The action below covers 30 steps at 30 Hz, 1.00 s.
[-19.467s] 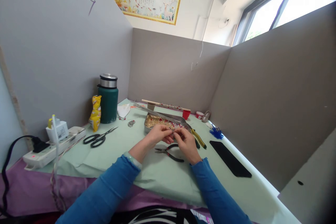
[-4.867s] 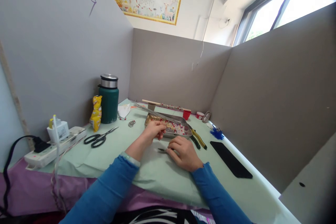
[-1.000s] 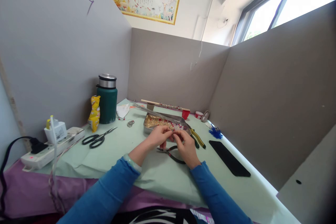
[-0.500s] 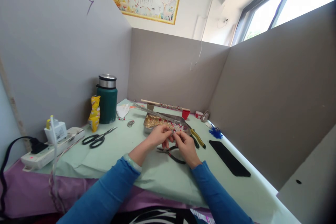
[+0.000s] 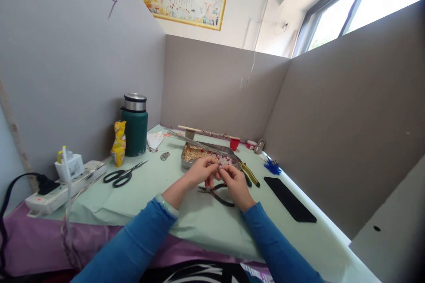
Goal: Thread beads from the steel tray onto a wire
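Note:
My left hand (image 5: pixel 203 170) and my right hand (image 5: pixel 234 180) meet just in front of a metal tray (image 5: pixel 184 164) of gold, red and clear beads. The fingers of both are pinched close together around something too small to name. Below them on the table lies a pair of pliers (image 5: pixel 219 197) with dark handles, jaws toward the left. Several long thin wires (image 5: pixel 195 142) rest across the tray. Partly hidden behind the tray's right end is another tool with yellow-green handles (image 5: pixel 251 174).
To the left are black scissors (image 5: pixel 122 177), a green flask (image 5: pixel 135 132), a yellow packet (image 5: pixel 118 143) and a power strip (image 5: pixel 66 188). A beaded stick (image 5: pixel 212 133), a red cup (image 5: pixel 234 143) and a blue tuft (image 5: pixel 272 166) sit farther back. A black strip (image 5: pixel 290 200) lies right.
Both hands stay pinched together at nearly the same spot, with only a slight shift of the fingers. Nothing on the table has moved.

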Tool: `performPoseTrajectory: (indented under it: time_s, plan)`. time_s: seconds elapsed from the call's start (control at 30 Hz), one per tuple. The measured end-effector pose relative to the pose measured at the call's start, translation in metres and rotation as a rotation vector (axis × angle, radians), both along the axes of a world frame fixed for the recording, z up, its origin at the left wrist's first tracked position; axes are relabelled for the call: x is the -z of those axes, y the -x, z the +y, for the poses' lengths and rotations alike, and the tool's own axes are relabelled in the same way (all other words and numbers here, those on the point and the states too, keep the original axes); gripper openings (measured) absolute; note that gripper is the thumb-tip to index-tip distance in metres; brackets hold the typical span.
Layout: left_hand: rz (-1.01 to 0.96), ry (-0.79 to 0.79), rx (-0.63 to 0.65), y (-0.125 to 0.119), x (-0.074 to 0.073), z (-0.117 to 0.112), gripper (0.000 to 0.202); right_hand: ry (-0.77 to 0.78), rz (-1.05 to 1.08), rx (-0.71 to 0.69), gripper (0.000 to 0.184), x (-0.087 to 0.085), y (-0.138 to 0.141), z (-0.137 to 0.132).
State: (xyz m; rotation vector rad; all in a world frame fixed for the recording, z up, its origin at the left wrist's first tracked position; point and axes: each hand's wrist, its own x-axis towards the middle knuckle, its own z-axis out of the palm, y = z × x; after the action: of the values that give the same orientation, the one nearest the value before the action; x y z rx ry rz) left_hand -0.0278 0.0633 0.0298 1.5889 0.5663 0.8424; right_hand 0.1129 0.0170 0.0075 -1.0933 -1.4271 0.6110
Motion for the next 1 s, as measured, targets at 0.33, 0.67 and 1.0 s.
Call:
performPoseTrajectory:
  time_s: [0.33, 0.67, 1.0]
  plan:
    - [-0.022, 0.062, 0.038, 0.0055, -0.0036, 0.0001, 0.025, 0.053, 0.106, -0.076, 0.023, -0.003, 0.0013, -0.0032]
    - [0.174, -0.177, -0.079, 0.0027, 0.0035, 0.0047, 0.019, 0.057, 0.12, -0.033, 0.028, -0.0022, 0.0027, 0.001]
    - [0.164, -0.17, -0.044, 0.0036, -0.001, -0.0002, 0.021, 0.045, 0.111, -0.034, 0.026, -0.005, 0.0018, -0.0013]
